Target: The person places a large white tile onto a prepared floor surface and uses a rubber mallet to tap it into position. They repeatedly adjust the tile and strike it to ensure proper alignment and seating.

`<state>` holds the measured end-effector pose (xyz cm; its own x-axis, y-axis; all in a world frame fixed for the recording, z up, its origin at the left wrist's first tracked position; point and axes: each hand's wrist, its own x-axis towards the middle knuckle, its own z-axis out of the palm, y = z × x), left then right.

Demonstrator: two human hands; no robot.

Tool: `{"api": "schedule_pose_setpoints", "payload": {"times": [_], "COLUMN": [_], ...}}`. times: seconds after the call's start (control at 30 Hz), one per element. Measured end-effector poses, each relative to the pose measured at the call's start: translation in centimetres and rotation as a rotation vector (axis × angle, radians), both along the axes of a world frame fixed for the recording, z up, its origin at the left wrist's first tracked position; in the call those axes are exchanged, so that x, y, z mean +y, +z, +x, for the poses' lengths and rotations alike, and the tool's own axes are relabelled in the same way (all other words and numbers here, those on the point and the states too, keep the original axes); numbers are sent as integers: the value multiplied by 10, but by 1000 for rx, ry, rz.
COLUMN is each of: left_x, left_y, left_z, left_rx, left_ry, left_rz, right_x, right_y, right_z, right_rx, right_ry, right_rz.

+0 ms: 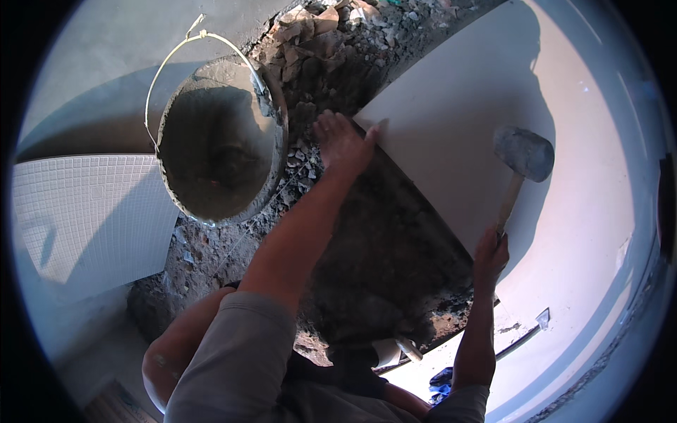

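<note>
Left hand (345,144) at tile (451,134) edge, mallet (524,154) in right hand (491,255), room around

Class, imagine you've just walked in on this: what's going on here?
The person's right hand grips a wooden-handled mallet with a dark grey head, held over a large, smooth, pale slab. The left hand is at the slab's corner, fingers extended. Nearby stands a round, mortar-crusted bucket with a thin handle, between brown-grey rubble and a white, grid-textured panel.
</note>
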<state>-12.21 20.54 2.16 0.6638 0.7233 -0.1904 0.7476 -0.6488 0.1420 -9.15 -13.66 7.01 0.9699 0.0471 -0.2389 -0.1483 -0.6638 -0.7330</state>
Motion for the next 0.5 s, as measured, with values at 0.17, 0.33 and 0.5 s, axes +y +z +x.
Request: {"api": "schedule_pose_setpoints", "payload": {"times": [0.17, 0.33, 0.5], "left_x": [-21, -79, -94], "left_y": [13, 11, 6], "left_z": [-46, -18, 18], "left_rx": [-234, -260, -206], "left_ry": [-154, -435, -402], "left_rz": [122, -53, -98], "right_x": [-21, -4, 23], "right_y": [-28, -1, 31], "right_z": [-15, -3, 22], "right_rx": [-10, 13, -94], "right_ry": [32, 159, 286], "right_rz": [-3, -38, 6]}}
